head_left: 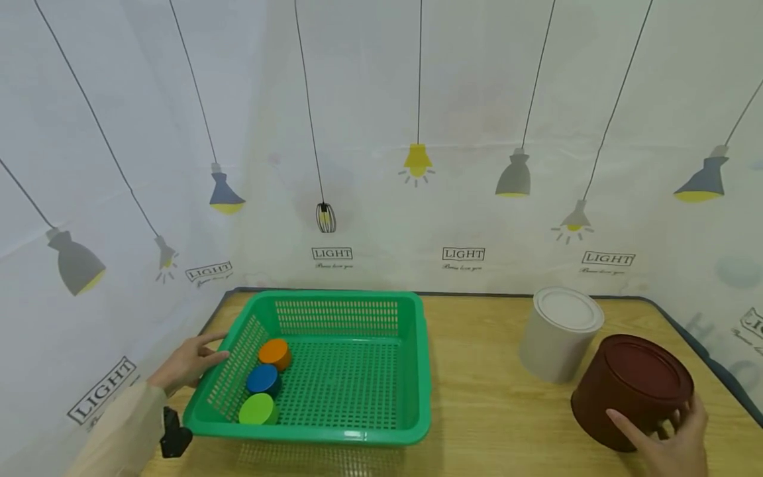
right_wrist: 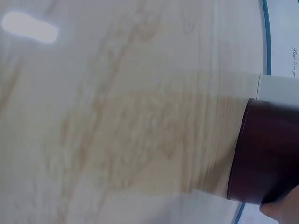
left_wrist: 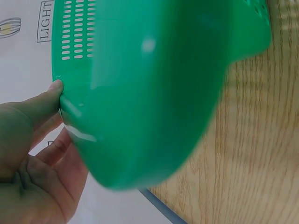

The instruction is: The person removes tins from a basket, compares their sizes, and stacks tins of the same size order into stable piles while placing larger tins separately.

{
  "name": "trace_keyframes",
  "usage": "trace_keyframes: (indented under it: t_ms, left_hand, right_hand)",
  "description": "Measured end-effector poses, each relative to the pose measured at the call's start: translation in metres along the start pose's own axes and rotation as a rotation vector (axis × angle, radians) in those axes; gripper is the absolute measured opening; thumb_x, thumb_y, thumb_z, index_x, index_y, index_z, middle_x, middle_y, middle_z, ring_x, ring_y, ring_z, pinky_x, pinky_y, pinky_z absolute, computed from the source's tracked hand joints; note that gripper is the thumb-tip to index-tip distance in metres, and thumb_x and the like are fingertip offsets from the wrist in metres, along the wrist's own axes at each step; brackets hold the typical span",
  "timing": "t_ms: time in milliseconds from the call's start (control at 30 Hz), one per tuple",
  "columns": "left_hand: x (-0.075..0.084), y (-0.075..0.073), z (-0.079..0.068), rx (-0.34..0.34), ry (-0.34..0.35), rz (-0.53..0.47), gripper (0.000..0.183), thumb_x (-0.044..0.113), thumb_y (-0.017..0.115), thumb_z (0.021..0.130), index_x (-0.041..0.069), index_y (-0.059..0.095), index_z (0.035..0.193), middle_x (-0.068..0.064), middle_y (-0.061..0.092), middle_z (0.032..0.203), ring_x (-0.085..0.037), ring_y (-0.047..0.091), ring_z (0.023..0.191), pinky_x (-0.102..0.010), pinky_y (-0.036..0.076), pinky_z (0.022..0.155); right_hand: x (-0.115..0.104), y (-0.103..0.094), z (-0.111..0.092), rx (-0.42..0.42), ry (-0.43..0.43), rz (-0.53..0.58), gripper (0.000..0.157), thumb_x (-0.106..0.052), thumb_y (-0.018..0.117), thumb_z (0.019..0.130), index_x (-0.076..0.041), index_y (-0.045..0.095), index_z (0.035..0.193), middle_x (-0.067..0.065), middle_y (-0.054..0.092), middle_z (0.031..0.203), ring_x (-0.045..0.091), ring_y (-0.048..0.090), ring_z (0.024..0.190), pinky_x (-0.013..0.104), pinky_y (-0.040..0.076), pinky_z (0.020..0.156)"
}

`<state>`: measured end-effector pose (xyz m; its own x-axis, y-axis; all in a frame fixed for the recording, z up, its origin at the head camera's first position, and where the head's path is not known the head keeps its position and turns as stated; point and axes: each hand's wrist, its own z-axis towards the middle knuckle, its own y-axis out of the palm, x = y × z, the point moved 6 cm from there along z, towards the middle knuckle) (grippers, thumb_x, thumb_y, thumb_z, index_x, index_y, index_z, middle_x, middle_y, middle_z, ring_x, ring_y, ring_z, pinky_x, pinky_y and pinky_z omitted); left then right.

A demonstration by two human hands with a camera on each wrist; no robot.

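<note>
The basket (head_left: 340,381) is pinched at its left edge by the left hand (head_left: 188,362), the brown can (head_left: 626,387) gripped by the right hand (head_left: 675,442), counter (head_left: 489,397) between.

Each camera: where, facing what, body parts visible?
Head: head-worn, looking forward and down at the green basket and dark red canister; left hand, right hand, left sleeve show.
Left wrist: worn there, facing the basket; left hand shows.
Right wrist: worn there, facing the wood-grain tabletop; part of right hand shows.
Head and right wrist share the canister.
</note>
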<state>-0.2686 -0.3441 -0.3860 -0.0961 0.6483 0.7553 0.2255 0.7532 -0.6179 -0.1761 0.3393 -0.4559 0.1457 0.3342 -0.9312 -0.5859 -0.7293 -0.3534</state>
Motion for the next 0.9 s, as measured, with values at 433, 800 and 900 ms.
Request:
trace_keyframes:
  t_ms: [433, 800, 900]
  left_hand:
    - [0.001, 0.002, 0.000, -0.010, -0.012, -0.028, 0.057, 0.012, 0.048, 0.092, -0.010, 0.019, 0.136, -0.023, 0.058, 0.093, -0.027, 0.062, 0.071, -0.040, 0.053, 0.056]
    - [0.003, 0.000, -0.002, -0.014, 0.007, -0.009, 0.058, 0.013, 0.048, 0.092, -0.010, 0.018, 0.136, -0.025, 0.057, 0.095, -0.027, 0.061, 0.071, -0.039, 0.053, 0.056]
    - [0.003, 0.000, -0.001, -0.013, 0.000, -0.008, 0.058, 0.013, 0.048, 0.092, -0.010, 0.018, 0.136, -0.025, 0.057, 0.096, -0.027, 0.061, 0.071, -0.039, 0.053, 0.056]
  right_hand:
    - [0.009, 0.005, 0.013, -0.091, -0.059, -0.086, 0.100, -0.021, 0.074, 0.072, -0.034, 0.000, 0.138, -0.002, 0.028, 0.117, 0.004, 0.037, 0.086, 0.025, 0.048, 0.059]
    - [-0.011, 0.009, 0.003, -0.147, -0.138, 0.005, 0.092, -0.009, 0.071, 0.074, -0.034, 0.009, 0.138, -0.015, 0.030, 0.110, -0.003, 0.040, 0.084, 0.013, 0.044, 0.056]
    - [-0.015, 0.009, 0.002, -0.151, -0.181, -0.014, 0.092, -0.007, 0.071, 0.074, -0.033, 0.010, 0.138, -0.016, 0.031, 0.110, -0.003, 0.039, 0.086, 0.012, 0.044, 0.057]
